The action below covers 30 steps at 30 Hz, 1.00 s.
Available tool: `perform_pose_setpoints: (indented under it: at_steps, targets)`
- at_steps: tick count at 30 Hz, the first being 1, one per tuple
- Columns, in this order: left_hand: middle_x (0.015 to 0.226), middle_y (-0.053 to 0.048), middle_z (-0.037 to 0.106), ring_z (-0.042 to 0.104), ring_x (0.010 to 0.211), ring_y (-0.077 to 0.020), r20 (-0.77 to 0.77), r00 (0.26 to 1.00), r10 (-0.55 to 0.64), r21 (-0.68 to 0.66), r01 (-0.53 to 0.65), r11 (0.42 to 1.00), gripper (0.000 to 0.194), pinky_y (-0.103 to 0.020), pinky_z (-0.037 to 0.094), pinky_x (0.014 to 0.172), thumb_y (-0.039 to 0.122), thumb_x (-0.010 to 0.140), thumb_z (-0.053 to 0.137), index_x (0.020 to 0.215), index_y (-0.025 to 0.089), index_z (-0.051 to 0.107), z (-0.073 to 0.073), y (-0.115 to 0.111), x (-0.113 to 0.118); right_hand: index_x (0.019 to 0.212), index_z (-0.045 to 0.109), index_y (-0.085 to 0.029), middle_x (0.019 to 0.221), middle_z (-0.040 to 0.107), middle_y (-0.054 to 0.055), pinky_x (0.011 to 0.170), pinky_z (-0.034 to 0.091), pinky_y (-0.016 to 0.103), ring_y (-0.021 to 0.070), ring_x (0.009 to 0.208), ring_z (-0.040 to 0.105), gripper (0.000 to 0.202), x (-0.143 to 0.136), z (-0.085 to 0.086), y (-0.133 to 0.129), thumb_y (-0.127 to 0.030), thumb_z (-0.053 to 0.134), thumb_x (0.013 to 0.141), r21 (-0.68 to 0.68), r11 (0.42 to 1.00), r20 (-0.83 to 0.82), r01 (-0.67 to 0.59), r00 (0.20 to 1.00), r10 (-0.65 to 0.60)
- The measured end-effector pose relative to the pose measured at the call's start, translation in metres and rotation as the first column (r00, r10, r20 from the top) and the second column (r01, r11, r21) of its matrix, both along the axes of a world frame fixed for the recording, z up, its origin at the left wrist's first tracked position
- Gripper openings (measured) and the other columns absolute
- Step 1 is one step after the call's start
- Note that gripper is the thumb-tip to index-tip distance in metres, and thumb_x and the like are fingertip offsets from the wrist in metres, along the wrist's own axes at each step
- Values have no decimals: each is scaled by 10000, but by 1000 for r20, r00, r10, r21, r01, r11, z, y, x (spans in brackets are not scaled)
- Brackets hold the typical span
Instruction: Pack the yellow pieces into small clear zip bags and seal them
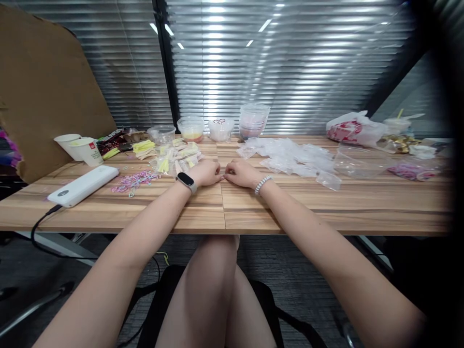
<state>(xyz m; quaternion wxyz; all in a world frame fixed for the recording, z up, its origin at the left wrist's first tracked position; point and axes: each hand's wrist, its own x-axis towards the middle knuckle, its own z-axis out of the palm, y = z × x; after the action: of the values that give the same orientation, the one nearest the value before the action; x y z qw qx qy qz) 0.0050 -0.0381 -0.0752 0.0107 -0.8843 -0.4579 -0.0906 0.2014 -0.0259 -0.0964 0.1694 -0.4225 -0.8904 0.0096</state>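
My left hand [207,172] rests on the wooden table [250,212] with its fingers curled in. My right hand [240,173] lies close beside it, curled the same way, the fingertips of both nearly meeting. Nothing shows in either hand. Just left of my left hand is a pile of small clear packets with yellow pieces [176,157]. Further left lies a heap of tiny pastel rubber bands [134,182]. To the right of my right hand spreads a pile of clear plastic bags [293,155].
A white power bank [85,186] with a black cable and paper cups [90,152] stand at left, near a cardboard sheet [50,87]. Clear tubs [191,128] and stacked cups [254,121] line the back. At right are a carrier bag [355,129] and a clear container [358,162].
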Motion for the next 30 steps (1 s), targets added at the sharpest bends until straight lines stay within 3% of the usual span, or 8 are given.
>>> perform_pose_setpoints:
  at_steps: [11, 19, 30]
  targets:
    - [926, -103, 704, 639, 806, -213, 22, 999, 25, -23, -25, 999, 333, -308, 455, 704, 454, 874, 562, 943, 152, 685, -6, 4, 0, 869, 668, -153, 837, 673, 61, 649, 388, 270, 165, 725, 565, 197, 0, 3, -5, -326, 579, 894, -60, 998, -23, 18, 1000, -19]
    - [939, -104, 704, 643, 863, -233, 8, 1000, -11, 14, 11, 1000, 331, -328, 458, 758, 436, 883, 550, 1000, 159, 690, -5, 3, -1, 999, 708, -138, 930, 680, 98, 776, 424, 286, 193, 843, 595, 254, -1, 2, -4, -324, 546, 935, -21, 999, 10, -30, 999, 30]
    - [956, -107, 699, 641, 852, -232, 2, 1000, -4, -29, 4, 1000, 382, -318, 444, 718, 492, 878, 565, 1010, 156, 689, -4, 2, -1, 1049, 721, -147, 941, 660, 96, 807, 424, 286, 191, 869, 587, 273, 3, -3, 2, -341, 559, 945, -12, 991, -30, -132, 991, 132]
